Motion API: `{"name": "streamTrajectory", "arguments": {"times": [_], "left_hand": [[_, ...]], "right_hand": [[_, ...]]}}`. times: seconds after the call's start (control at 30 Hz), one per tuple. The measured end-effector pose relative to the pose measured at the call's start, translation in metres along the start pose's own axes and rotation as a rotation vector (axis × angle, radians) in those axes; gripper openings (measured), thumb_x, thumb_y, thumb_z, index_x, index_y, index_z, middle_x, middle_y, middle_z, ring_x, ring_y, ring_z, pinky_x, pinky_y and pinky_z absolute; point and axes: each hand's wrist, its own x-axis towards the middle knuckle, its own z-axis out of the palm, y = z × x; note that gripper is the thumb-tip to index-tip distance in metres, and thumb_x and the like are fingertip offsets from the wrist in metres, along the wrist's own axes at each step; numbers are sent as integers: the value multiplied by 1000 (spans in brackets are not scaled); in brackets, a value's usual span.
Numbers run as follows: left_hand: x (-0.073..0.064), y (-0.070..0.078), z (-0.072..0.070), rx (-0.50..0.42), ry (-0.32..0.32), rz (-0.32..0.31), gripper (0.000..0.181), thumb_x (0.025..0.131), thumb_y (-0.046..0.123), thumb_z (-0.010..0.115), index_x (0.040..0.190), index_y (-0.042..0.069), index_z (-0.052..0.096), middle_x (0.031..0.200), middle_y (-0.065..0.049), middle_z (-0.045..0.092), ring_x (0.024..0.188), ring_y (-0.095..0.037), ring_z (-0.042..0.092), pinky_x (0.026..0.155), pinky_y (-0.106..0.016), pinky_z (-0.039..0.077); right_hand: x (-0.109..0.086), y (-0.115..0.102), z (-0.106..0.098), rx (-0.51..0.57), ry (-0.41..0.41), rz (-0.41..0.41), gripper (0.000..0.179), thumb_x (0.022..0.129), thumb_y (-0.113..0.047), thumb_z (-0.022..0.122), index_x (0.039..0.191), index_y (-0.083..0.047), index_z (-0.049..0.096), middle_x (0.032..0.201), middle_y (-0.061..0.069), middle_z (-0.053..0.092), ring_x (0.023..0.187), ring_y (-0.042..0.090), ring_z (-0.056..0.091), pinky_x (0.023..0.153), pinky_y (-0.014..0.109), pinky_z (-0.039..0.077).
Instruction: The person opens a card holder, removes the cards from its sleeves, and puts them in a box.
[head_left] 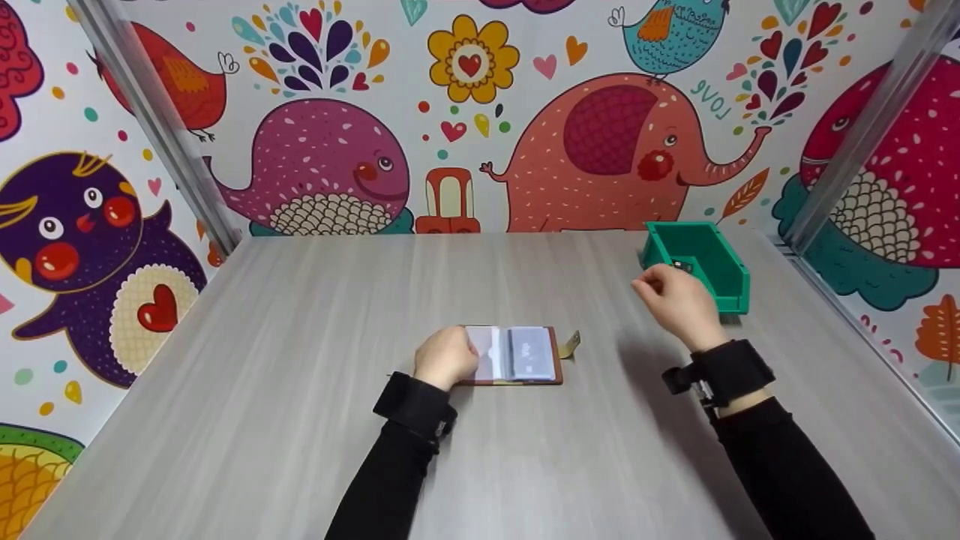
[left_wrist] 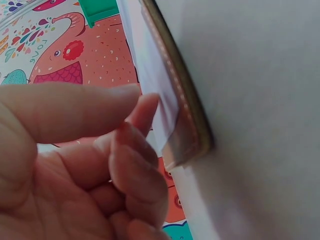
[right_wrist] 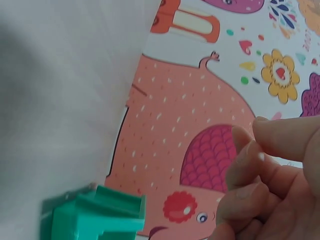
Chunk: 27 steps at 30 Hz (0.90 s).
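Observation:
A small brown card holder (head_left: 557,352) lies spread on the table with its clear plastic sleeves (head_left: 531,352) facing up. Its strap with a metal snap (head_left: 571,345) sticks out to the right. My left hand (head_left: 444,355) is over the holder's left part, fingers curled. In the left wrist view, the index fingertip (left_wrist: 150,102) meets the sleeve's edge, the thumb close by; whether they pinch it is unclear. My right hand (head_left: 679,304) hovers before the green bin (head_left: 733,298), fingers loosely curled, thumb near the index finger, with nothing visible between them.
Small dark items (head_left: 681,265) show inside the bin, partly hidden by my right hand. The pale wood-grain table (head_left: 300,315) meets a cartoon-printed wall (head_left: 480,150) at the back, with metal posts (head_left: 150,120) at its corners.

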Motion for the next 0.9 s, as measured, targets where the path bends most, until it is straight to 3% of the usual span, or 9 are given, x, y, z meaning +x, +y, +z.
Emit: {"name": "streamTrajectory", "arguments": {"times": [0.53,0.9], "left_hand": [[1,-1,2,31,-1,3,14,73,3,67,67,15,70,78,-1,68,73,-23,62,65,-42,51],[2,1,3,40,-7,-7,15,76,4,67,67,15,68,77,-1,66,74,-23,62,66,-43,51]], "right_hand": [[-8,-36,34,-1,-80,-71,18,96,-20,66,94,-2,68,83,10,65,71,24,56,65,39,47],[-11,-51,56,5,-125,-108,12,94,-16,68,89,-5,68,76,4,60,68,20,51,63,36,43]]}}
